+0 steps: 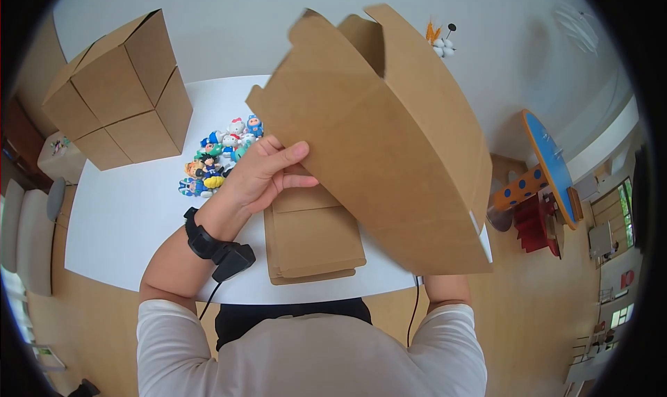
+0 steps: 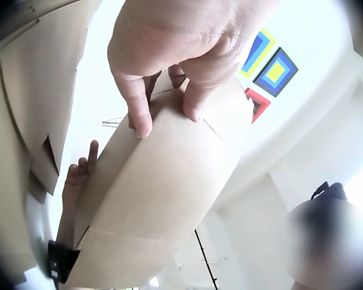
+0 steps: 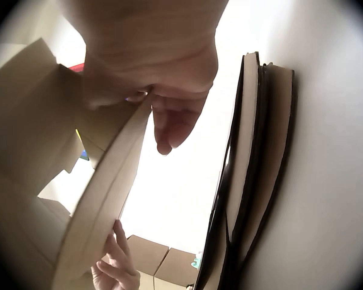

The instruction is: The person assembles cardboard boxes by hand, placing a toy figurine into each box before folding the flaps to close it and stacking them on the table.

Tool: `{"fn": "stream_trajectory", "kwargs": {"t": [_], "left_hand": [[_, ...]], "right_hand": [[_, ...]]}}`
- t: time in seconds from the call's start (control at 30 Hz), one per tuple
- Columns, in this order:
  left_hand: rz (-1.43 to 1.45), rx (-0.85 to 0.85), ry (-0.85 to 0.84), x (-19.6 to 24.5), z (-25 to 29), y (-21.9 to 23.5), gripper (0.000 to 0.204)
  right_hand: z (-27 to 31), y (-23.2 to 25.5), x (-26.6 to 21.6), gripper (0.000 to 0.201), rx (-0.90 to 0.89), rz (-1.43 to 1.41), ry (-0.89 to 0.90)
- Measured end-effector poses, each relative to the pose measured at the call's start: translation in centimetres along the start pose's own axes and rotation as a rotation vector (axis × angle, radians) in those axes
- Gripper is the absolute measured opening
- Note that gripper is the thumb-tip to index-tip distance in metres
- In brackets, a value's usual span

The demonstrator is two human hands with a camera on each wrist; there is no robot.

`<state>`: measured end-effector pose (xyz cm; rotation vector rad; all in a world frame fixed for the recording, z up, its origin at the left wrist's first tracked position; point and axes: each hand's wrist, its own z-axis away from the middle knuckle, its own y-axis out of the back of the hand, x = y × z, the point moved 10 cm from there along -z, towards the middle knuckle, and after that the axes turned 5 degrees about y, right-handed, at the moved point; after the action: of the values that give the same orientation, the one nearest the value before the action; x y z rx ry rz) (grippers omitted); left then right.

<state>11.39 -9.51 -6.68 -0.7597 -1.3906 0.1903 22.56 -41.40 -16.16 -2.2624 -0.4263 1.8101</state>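
Note:
A partly unfolded brown cardboard box (image 1: 361, 133) is held up tilted over the front of the table, flaps standing out at its upper end. My left hand (image 1: 267, 171) holds its left edge, thumb on the near face; in the left wrist view, thumb and fingers (image 2: 143, 127) straddle the cardboard. The box hides my right hand in the head view. In the right wrist view, my right hand (image 3: 163, 78) grips a cardboard edge between thumb and fingers. Below lies a stack of flat folded cardboard boxes (image 1: 316, 240) on the white table (image 1: 125, 237).
Several small toy figures (image 1: 208, 171) stand bunched on the table left of the held box. Formed cardboard boxes (image 1: 114, 98) are stacked at the back left. Dried flowers (image 1: 441, 44) show by the wall, and a blue round-topped piece (image 1: 545, 157) stands off to the right.

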Motion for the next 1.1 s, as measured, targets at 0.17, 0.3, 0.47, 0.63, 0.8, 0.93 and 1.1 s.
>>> {"fn": "stream_trajectory", "kwargs": {"t": [0.17, 0.3, 0.47, 0.63, 0.8, 0.93, 1.1], "left_hand": [[-0.109, 0.123, -0.362, 7.0, 2.5, 1.1, 0.035], [-0.566, 0.347, -0.884, 14.6, 8.9, 1.6, 0.018], [-1.349, 0.511, -1.105, 15.2, 15.2, -6.8, 0.014], [-1.514, 0.401, -0.953, 13.0, 15.1, -10.1, 0.014], [-1.531, 0.327, -0.679, 11.3, 13.8, -9.6, 0.019], [-1.591, 0.320, -0.589, 11.0, 13.9, -9.0, 0.021], [-1.555, 0.297, -0.448, 10.9, 13.0, -8.3, 0.025]], "right_hand": [[-0.3, -0.1, -0.2, 0.079, 0.001, -0.120, -0.044], [-0.7, -1.1, -2.2, 0.084, 0.027, -0.099, 0.011], [-0.9, -1.4, -6.8, 0.078, 0.134, 0.102, 0.244], [1.1, -11.5, -18.3, 0.069, -0.079, 0.099, 0.567], [3.7, -19.7, -23.9, 0.056, -0.347, 0.077, 0.691], [3.5, -20.9, -22.2, 0.034, -0.317, 0.225, 0.643], [1.9, -20.0, -19.1, 0.014, -0.280, 0.074, 0.516]]}}
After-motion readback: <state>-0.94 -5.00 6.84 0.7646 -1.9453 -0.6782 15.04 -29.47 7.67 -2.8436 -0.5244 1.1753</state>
